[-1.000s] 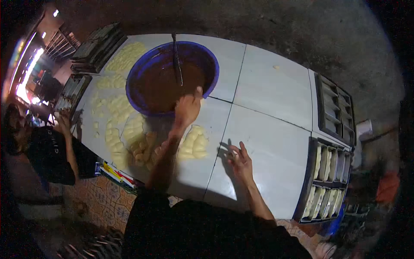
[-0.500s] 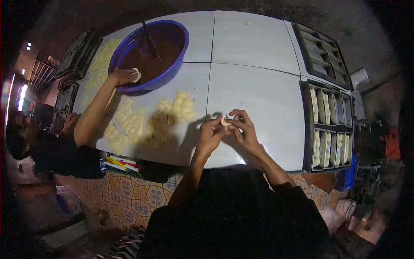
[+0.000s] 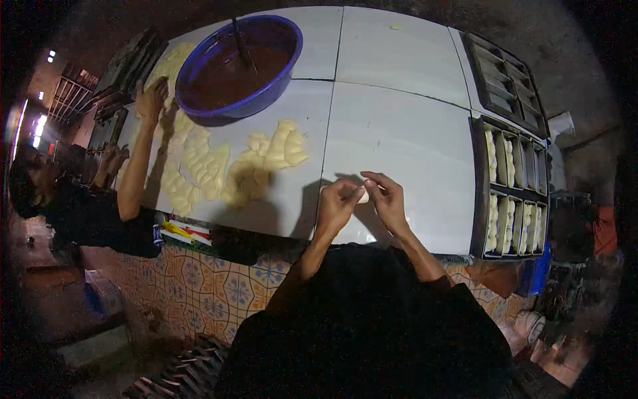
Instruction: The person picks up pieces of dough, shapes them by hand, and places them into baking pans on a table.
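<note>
A small pale piece of dough (image 3: 363, 196) is pinched between the fingertips of both my hands, just above the near part of the white tiled table (image 3: 399, 149). My left hand (image 3: 337, 207) closes on its left side, the thumb and fingers pressed together. From the other side, my right hand (image 3: 387, 203) grips it with thumb and fingers bent. Much of the dough is hidden by the fingers. To the left lie clusters of shaped dough pieces (image 3: 286, 145), the closest things to my left hand.
A purple basin (image 3: 297, 60) of brown filling with a stick stands at the far left. A co-worker's hand (image 3: 151, 100) reaches over dough beside it. Black sectioned baking pans (image 3: 478, 193) line the right edge, the nearer one partly filled with dough. Stacked dark pans (image 3: 126, 70) stand at left.
The co-worker's hand has left the basin's rim and moved left to the dough beside it. My hands stay together, their fingers closer around the dough piece. The view has shifted slightly.
</note>
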`<state>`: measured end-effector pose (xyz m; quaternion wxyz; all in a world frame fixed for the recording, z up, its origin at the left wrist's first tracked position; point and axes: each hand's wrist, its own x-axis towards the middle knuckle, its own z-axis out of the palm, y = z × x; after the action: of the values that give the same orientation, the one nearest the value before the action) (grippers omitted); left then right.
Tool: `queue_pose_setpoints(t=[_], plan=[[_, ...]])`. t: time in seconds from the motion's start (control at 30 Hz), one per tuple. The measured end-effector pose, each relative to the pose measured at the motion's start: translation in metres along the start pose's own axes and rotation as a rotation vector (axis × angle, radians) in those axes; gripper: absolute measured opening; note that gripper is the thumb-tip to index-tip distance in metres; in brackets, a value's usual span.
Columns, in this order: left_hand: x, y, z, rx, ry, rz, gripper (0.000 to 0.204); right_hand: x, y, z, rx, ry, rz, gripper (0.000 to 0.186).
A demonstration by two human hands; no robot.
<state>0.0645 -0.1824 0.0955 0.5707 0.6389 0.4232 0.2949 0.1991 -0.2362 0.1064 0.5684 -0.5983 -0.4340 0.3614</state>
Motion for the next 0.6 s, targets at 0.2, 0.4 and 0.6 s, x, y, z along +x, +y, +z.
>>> queue_pose_setpoints(t=[0.2,0.4,0.6], plan=[[-0.005,0.002,-0.023,-0.584,-0.255,0.042,0.039,0.009,-0.002,-0.007,0.292,-0.598,0.626,0.045],[-0.001,-0.030,-0.057,-0.515,0.477,0.186,0.020,0.034,0.041,0.011,-0.109,-0.286,0.125,0.064],[-0.009,-0.078,-0.109,-0.114,0.700,0.173,0.010,0.096,0.047,0.046,-0.130,-0.286,0.177,0.028]])
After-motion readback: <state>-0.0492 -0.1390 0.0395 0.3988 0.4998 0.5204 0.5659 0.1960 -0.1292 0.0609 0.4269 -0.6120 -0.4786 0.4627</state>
